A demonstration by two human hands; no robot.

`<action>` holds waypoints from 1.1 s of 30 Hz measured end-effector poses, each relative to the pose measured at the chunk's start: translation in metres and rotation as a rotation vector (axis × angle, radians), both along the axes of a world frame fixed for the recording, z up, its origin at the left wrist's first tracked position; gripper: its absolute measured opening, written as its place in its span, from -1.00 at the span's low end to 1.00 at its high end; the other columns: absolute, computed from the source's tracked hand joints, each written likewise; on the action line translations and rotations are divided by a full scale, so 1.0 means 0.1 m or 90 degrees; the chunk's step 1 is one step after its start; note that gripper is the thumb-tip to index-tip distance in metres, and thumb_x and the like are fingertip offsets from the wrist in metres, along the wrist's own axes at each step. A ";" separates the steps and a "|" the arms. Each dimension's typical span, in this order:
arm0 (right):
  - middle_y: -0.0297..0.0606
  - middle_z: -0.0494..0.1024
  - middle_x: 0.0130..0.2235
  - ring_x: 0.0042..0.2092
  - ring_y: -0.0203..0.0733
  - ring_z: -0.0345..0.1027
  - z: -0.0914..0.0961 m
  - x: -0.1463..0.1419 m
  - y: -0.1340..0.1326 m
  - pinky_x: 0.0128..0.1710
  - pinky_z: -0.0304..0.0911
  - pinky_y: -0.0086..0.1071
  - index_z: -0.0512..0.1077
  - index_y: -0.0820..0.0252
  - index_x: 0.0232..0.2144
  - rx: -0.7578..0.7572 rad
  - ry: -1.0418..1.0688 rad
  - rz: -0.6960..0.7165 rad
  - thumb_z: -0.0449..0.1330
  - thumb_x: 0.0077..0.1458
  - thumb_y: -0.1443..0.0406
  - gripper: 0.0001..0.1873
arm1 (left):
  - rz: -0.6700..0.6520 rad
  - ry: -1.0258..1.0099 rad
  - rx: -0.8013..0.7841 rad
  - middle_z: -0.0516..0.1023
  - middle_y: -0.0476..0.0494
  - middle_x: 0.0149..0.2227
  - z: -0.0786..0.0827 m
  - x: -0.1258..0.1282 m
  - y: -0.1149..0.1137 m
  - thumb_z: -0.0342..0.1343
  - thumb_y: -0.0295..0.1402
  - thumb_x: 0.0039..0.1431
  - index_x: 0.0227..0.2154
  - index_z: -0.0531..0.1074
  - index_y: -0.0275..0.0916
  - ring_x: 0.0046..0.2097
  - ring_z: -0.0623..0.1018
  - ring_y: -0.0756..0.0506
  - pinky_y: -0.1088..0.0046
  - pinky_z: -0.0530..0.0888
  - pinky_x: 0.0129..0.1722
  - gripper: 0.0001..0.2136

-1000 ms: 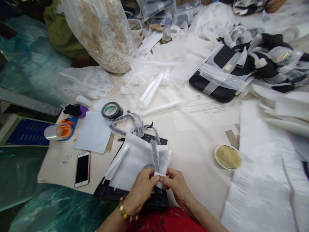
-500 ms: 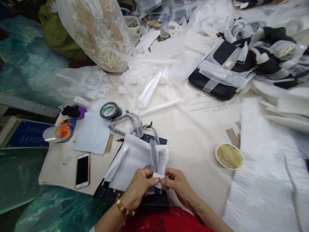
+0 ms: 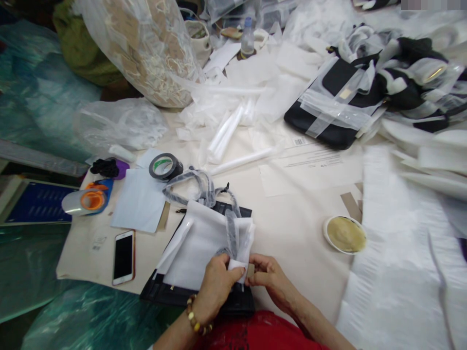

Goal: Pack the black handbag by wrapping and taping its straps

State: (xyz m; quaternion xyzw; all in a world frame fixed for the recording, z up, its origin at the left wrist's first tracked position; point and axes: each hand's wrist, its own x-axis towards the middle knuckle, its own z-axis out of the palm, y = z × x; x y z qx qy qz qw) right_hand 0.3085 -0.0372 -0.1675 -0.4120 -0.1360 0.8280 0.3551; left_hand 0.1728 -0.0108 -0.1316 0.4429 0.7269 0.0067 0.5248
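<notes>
A black bag (image 3: 233, 302) lies on the table right in front of me, with a white wrapping sheet (image 3: 197, 262) spread over it. From its top edge loop straps (image 3: 193, 187) wrapped in clear film, and one wrapped strap (image 3: 231, 228) comes down over the sheet. At the lower end of that strap, my left hand (image 3: 218, 282) pinches a small white wrap (image 3: 237, 265) with its thumb pressed on top. My right hand (image 3: 272, 279) is closed just beside it, thumb and finger on a small beige piece (image 3: 250, 270) whose kind I cannot make out.
On the left are a phone (image 3: 124, 257), white sheets (image 3: 138, 201), a black tape roll (image 3: 165, 166) and an orange-cored tape dispenser (image 3: 91, 198). A tub of tan paste (image 3: 345, 234) stands at right. Another black bag (image 3: 328, 121) and white film rolls (image 3: 226, 133) lie farther back.
My right fingers have shifted slightly right, away from my left thumb, and the small beige piece now shows at them. My left thumb has moved a little right on the white wrap.
</notes>
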 end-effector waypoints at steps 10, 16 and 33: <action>-0.26 0.51 -0.55 -0.52 -0.34 0.33 -0.22 0.07 -0.06 -0.52 0.15 -0.49 0.51 0.33 -0.42 -0.009 0.029 0.045 0.21 -0.20 0.24 -0.73 | -0.034 0.043 0.037 0.40 -0.02 -0.58 -0.01 0.00 0.00 0.04 -0.37 -0.13 -0.58 0.34 -0.30 -0.51 0.35 -0.01 0.54 0.23 -0.53 -0.91; -0.28 0.51 -0.56 -0.52 -0.34 0.37 -0.22 0.12 -0.07 -0.53 0.19 -0.49 0.48 0.32 -0.42 -0.003 -0.010 0.052 0.25 -0.21 0.20 -0.70 | -0.012 0.011 0.032 0.40 -0.03 -0.58 -0.05 -0.01 -0.02 0.05 -0.35 -0.16 -0.57 0.35 -0.31 -0.52 0.34 -0.01 0.54 0.23 -0.55 -0.89; -0.30 0.42 -0.55 -0.57 -0.39 0.23 -0.36 -0.01 0.06 -0.65 0.14 -0.55 0.42 0.33 -0.37 -0.032 0.202 0.084 0.04 -0.23 0.28 -0.68 | 0.066 -0.077 0.032 0.42 0.01 -0.59 0.03 0.00 -0.02 0.08 -0.35 -0.18 -0.53 0.40 -0.33 -0.53 0.37 -0.01 0.55 0.26 -0.56 -0.86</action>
